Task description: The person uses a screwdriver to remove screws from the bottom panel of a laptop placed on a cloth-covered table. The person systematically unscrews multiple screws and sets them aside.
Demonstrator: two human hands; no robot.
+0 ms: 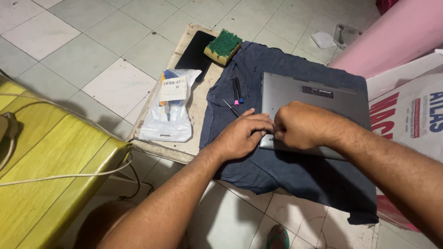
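While both hands pinch its near-left corner, laptop (314,108) lies base-up on dark cloth (286,170): left hand (242,133) fingers pressed flat, right hand (300,125) curled tight; risk: corner slips, cover cracks; screwdrivers (236,92) near, may roll off

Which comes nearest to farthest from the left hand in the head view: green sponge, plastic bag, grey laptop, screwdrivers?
From the left hand:
1. Grey laptop, touching at its near left corner.
2. Screwdrivers, just beyond on the dark cloth.
3. Plastic bag, off to the left.
4. Green sponge, at the far edge.
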